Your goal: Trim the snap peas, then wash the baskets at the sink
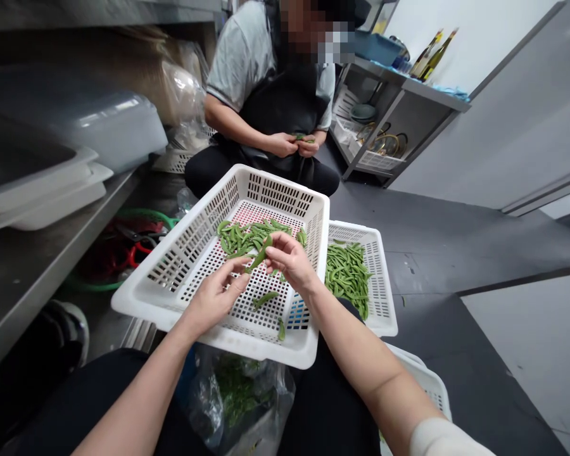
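In the head view, a green pod [259, 255] is held over a white basket [261, 347], between the two hands. Its upper end is pinched by thumb and fingers of the right hand [289, 256]. Its lower end is met by the fingertips of the left hand [218, 292], thumb and fingers curled; whether it is gripped there cannot be told. More pods are heaped toward the far side of the basket, and a few are scattered nearer, one by the near wall. Red and blue are seen through the basket's holes. To the right, partly overlapped, a second basket [386, 320] is filled with a pile of pods [349, 272]; part of a third basket [434, 383] is seen nearer, lower right. Below the first basket, a clear bag [209, 405] with leafy greens is seen. Opposite, a co-worker [247, 54] in a dark apron is seated, a small green piece [300, 136] held in both hands. At left, scissors [130, 233] are seen in a green-rimmed basket [99, 286], beside a metal shelf [88, 218] stacked with white trays [71, 204]. At rear right, two bottles [430, 56] are stood on a rack [427, 93].
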Available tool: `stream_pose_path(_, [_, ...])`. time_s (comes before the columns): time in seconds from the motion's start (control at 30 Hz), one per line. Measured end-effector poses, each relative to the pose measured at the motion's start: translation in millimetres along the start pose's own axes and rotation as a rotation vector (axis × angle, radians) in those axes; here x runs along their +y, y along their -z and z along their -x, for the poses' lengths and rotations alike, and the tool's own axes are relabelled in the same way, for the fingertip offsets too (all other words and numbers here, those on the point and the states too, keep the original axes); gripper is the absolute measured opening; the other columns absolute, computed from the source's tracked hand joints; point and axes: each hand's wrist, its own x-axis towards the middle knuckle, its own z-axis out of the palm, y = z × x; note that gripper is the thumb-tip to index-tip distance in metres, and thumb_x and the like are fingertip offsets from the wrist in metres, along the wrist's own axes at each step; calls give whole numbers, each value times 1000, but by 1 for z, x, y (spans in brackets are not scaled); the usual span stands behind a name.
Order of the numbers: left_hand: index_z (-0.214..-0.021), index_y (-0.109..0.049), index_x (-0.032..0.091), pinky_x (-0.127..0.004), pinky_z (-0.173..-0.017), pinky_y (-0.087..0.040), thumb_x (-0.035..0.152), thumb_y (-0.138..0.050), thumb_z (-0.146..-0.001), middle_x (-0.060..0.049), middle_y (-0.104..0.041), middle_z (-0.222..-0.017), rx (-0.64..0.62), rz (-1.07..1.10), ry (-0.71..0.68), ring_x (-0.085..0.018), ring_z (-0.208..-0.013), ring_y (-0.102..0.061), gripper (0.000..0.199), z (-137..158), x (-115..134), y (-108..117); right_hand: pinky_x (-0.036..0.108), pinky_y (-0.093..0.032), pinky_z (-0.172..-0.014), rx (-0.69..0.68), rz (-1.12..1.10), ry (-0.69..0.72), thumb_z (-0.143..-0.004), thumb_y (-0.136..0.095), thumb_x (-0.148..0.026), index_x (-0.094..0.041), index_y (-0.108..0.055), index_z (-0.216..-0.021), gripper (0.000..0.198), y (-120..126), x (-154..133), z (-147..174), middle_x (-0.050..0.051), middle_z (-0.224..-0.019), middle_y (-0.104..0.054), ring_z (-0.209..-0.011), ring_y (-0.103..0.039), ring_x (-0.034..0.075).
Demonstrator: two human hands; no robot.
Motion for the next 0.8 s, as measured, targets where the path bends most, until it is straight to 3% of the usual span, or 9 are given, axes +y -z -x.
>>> stream_pose_path(0.1, [-61,-46,19,-25,-58,-34,45,-38,-82,1,-47,-57,-65,-74,-61,-14,-56,-44,34,3,8,0,14,-42,-37,-102,-36,-164,-67,-71,-54,-17,-56,-78,41,2,1,-5,-5,-60,-57,-45,-52,6])
stream_pose_path(0.23, [-55,-37,19,-25,-55,-28,41,-39,-83,2,-38,-55,-210,-105,-158,-12,-55,-38,36,5,13,6,14,-22,-28,-302,55,-498,-77,-37,-77,-15,-53,-61,66,15,2,-14,-5,-38,-45,-29,-33,3])
stream_pose_path(0.3, [-54,-34,18,-25,-54,-27,40,-39,-82,2,-36,-55,-232,-123,-166,-12,-55,-37,36,5,12,8,15,-23,-29,-469,166,-579,-73,-47,-77,-15,-53,-58,64,16,3,-13,-4,-38,-47,-29,-34,4])
stream_pose_path(0.4, [-53,-32,18,-25,-53,-25,41,-39,-81,2,-32,-54,-159,-114,-140,-12,-54,-34,37,4,10,7,16,-33,-36,-583,219,-511,-59,-76,-57,-13,-56,-61,48,8,3,-6,-4,-46,-54,-37,-43,4])
stream_pose_path(0.47, [-54,-34,18,-25,-52,-25,43,-41,-80,2,-33,-53,-94,-17,-97,-11,-53,-33,37,3,7,5,16,-36,-41,-529,219,-390,-57,-80,-49,-13,-60,-65,42,0,4,-1,-4,-51,-58,-43,-47,5])
stream_pose_path(0.6, [-58,-42,18,-22,-47,-25,47,-47,-78,4,-37,-51,37,301,8,-10,-48,-31,36,-2,6,1,17,-35,-44,-281,217,-155,-63,-75,-49,-13,-61,-66,39,-17,14,5,-3,-53,-58,-45,-47,5])
stream_pose_path(0.8, [-60,-49,17,-20,-45,-28,47,-56,-72,3,-42,-51,137,426,23,-8,-47,-34,34,-5,9,-7,18,-35,-41,86,166,-9,-65,-73,-40,-15,-56,-63,30,-23,18,-3,-4,-50,-54,-43,-45,6])
